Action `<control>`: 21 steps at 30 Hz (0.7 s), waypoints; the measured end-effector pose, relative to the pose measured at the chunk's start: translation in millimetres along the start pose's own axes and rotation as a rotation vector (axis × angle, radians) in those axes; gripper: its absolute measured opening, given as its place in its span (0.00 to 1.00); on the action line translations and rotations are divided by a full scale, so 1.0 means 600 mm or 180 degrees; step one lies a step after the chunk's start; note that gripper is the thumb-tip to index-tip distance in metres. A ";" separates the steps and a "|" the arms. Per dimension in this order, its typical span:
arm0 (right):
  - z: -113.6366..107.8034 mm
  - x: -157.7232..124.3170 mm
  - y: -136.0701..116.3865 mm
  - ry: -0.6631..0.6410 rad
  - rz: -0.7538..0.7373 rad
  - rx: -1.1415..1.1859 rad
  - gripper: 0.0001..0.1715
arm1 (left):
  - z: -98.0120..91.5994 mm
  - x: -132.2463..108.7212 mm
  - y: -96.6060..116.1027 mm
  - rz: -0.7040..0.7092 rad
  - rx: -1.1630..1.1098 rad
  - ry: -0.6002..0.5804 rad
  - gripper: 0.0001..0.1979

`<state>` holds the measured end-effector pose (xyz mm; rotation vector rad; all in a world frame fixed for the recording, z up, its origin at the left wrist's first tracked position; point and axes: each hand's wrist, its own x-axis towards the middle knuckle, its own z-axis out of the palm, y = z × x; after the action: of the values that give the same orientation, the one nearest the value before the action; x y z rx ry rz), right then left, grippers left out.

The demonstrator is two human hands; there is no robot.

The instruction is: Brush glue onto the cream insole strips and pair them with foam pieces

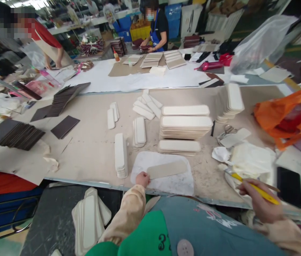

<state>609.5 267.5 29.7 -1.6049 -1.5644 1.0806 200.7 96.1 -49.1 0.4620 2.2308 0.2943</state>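
My left hand (143, 179) pinches the left end of a long beige panel (168, 169), which lies on a white sheet (163, 186) at the table's near edge. My right hand (262, 201) is closed round a yellow-handled tool (258, 191) that looks like a brush. Its tip points left, beside crumpled white wrapping (252, 158); what the tip touches is unclear. Just beyond the sheet sit stacks of long white panels with beige rims (185, 122). A narrower upright stack (120, 154) stands left of the sheet.
Grey-brown sheets (14, 134) are piled at left. Scissors (229, 129), a black phone (289, 186) and an orange bag (281, 112) lie to the right. More white panels (89, 220) rest on a dark surface below the table. A co-worker (157, 28) handles dark pieces across the table.
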 end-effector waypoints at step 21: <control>0.401 -0.057 -0.135 -0.3121 -0.0758 0.0069 0.15 | -0.015 0.026 -0.013 0.0102 0.0098 -0.0212 0.11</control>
<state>360.6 217.0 -4.7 -0.8207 -2.2397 1.8724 182.9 95.2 -56.7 0.5171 2.1673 0.2578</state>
